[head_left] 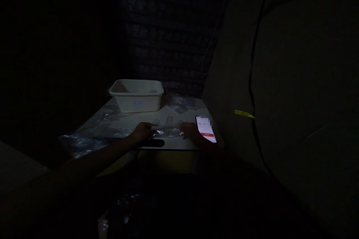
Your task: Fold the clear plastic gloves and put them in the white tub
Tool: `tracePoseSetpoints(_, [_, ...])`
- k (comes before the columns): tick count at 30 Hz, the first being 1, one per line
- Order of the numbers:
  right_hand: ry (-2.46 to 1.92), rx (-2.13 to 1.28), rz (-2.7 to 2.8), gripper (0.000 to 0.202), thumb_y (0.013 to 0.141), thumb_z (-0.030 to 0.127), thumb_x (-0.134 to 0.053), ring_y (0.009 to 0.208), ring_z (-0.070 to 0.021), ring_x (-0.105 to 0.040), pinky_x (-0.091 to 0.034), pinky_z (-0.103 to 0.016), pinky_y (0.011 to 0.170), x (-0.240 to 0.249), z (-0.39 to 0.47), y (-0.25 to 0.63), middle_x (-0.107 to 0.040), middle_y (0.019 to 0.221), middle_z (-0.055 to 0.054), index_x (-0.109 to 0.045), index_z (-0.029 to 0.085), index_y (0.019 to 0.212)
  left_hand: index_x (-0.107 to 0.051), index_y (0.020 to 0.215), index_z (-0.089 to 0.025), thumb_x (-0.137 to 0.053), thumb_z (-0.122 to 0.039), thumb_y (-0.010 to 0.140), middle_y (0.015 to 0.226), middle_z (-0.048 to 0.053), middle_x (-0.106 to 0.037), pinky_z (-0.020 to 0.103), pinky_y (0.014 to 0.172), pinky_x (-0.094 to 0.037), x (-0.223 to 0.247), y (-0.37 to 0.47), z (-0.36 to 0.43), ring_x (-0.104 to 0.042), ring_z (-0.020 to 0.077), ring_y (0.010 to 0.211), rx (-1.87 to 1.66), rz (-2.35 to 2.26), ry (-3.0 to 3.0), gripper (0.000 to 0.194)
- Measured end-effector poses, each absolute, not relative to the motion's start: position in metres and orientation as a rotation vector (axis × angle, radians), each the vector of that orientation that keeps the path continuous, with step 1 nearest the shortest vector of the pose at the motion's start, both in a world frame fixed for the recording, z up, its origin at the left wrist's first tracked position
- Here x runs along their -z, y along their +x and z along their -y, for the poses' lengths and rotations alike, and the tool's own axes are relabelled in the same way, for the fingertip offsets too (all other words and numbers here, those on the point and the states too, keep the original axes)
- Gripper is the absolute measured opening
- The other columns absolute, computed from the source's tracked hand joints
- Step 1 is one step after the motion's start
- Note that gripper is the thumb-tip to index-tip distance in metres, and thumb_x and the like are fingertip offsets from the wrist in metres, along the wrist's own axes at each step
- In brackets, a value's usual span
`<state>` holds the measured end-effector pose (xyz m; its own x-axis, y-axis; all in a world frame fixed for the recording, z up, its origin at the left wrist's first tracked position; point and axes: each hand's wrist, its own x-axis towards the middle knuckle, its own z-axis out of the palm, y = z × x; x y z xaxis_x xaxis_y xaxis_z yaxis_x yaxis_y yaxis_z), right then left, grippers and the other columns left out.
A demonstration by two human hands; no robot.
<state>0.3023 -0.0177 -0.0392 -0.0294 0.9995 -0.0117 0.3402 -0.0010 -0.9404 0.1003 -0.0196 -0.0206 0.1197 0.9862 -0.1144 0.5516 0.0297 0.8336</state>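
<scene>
Holding a clear plastic bag (169,131) near the front edge of the worktop (134,119), the left hand (144,131) and right hand (190,131) each have a closed grip on one side of it.

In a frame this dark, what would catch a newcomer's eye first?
Probably the lit phone at the table's right edge, the brightest thing in view. Next, the pale tub toward the table's back left, then the shiny clear plastic between the left hand and right hand.

Blurry "00:42" on the lit phone screen (205,128)
</scene>
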Motion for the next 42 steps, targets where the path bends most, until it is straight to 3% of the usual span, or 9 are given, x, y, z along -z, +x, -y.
tracePoseSetpoints(4, [-1.462, -1.081, 1.431, 0.008, 0.06, 0.016, -0.049, 0.035, -0.0053, -0.046, -0.035, -0.014, 0.029, 0.042, 0.015, 0.302, -0.054, 0.045, 0.003, -0.052, 0.013, 0.053, -0.052, 0.064, -0.011, -0.045, -0.024, 0.07, 0.049, 0.001, -0.055, 0.016, 0.036, -0.034, 0.022, 0.104, 0.012, -0.046, 0.0063, 0.037, -0.738, -1.523, 1.415, 0.016])
tracePoseSetpoints(9, [-1.546, -1.062, 1.399, 0.01, 0.058, 0.011, -0.047, 0.031, -0.0045, -0.043, -0.032, -0.014, 0.027, 0.042, 0.014, 0.3, -0.053, 0.043, 0.004, -0.053, 0.013, 0.05, -0.051, 0.078, -0.01, -0.04, -0.031, 0.073, 0.067, 0.007, -0.06, 0.015, 0.033, -0.033, 0.023, 0.107, 0.008, -0.054, 0.0094, 0.046, -0.604, -1.475, 1.283, 0.025])
tracePoseSetpoints(15, [-1.571, -1.062, 1.315, 0.01, 0.056, 0.008, -0.045, 0.026, -0.003, -0.038, -0.028, -0.013, 0.025, 0.039, 0.015, 0.299, -0.048, 0.038, 0.006, -0.054, 0.013, 0.057, -0.048, 0.09, -0.008, -0.044, -0.02, 0.068, 0.079, 0.009, -0.06, 0.017, 0.047, -0.043, 0.025, 0.104, 0.01, -0.058, 0.0114, 0.06, -0.628, -1.391, 1.194, 0.025])
tracePoseSetpoints(22, [-1.597, -1.054, 1.273, 0.011, 0.057, 0.01, -0.045, 0.028, -0.0038, -0.038, -0.027, -0.014, 0.025, 0.044, 0.012, 0.297, -0.048, 0.039, 0.006, -0.053, 0.013, 0.064, -0.051, 0.09, -0.008, -0.046, -0.017, 0.066, 0.067, 0.007, -0.061, 0.018, 0.047, -0.044, 0.02, 0.104, 0.014, -0.057, 0.0118, 0.055, -0.654, -1.462, 1.264, 0.026])
tracePoseSetpoints(27, [-1.619, -0.957, 1.39, 0.028, 0.053, 0.013, -0.053, 0.039, -0.0068, -0.047, -0.032, -0.015, 0.03, 0.049, 0.012, 0.302, -0.056, 0.056, 0.001, -0.054, 0.013, 0.08, -0.049, 0.095, -0.007, -0.049, -0.013, 0.061, 0.045, 0.0, -0.055, 0.019, 0.04, -0.038, 0.02, 0.101, 0.012, -0.052, 0.0112, 0.041, -0.581, -1.606, 1.445, 0.035])
tracePoseSetpoints(32, [-1.668, -0.829, 1.507, 0.029, 0.052, 0.012, -0.052, 0.056, -0.0118, -0.054, -0.039, -0.018, 0.039, 0.05, 0.01, 0.304, -0.06, 0.07, -0.002, -0.056, 0.014, 0.081, -0.056, 0.08, -0.01, -0.05, -0.019, 0.059, 0.036, -0.004, -0.049, 0.018, 0.04, -0.035, 0.02, 0.102, 0.013, -0.047, 0.0093, 0.036, -0.488, -1.614, 1.693, 0.023])
tracePoseSetpoints(34, [-1.68, -0.856, 1.492, 0.024, 0.054, 0.011, -0.05, 0.055, -0.0116, -0.054, -0.038, -0.018, 0.04, 0.05, 0.009, 0.303, -0.059, 0.066, -0.002, -0.056, 0.014, 0.077, -0.057, 0.068, -0.011, -0.047, -0.028, 0.063, 0.035, -0.004, -0.048, 0.018, 0.04, -0.034, 0.021, 0.103, 0.012, -0.046, 0.0089, 0.034, -0.477, -1.604, 1.782, 0.02])
tracePoseSetpoints(37, [-1.65, -0.892, 1.53, 0.008, 0.059, 0.017, -0.048, 0.047, -0.0092, -0.051, -0.036, -0.017, 0.04, 0.048, 0.009, 0.3, -0.056, 0.052, 0.001, -0.055, 0.014, 0.06, -0.057, 0.059, -0.013, -0.042, -0.039, 0.066, 0.034, -0.003, -0.046, 0.019, 0.039, -0.032, 0.022, 0.105, 0.01, -0.045, 0.0093, 0.033, -0.484, -1.592, 1.865, 0.031])
tracePoseSetpoints(42, [-1.676, -0.862, 1.543, 0.024, 0.064, 0.025, -0.045, 0.039, -0.0067, -0.045, -0.032, -0.017, 0.038, 0.04, 0.012, 0.297, -0.049, 0.041, 0.002, -0.046, 0.016, 0.043, -0.056, 0.062, -0.012, -0.047, -0.034, 0.064, 0.034, -0.003, -0.046, 0.019, 0.038, -0.032, 0.025, 0.104, 0.008, -0.046, 0.0101, 0.033, -0.459, -1.628, 1.892, 0.023])
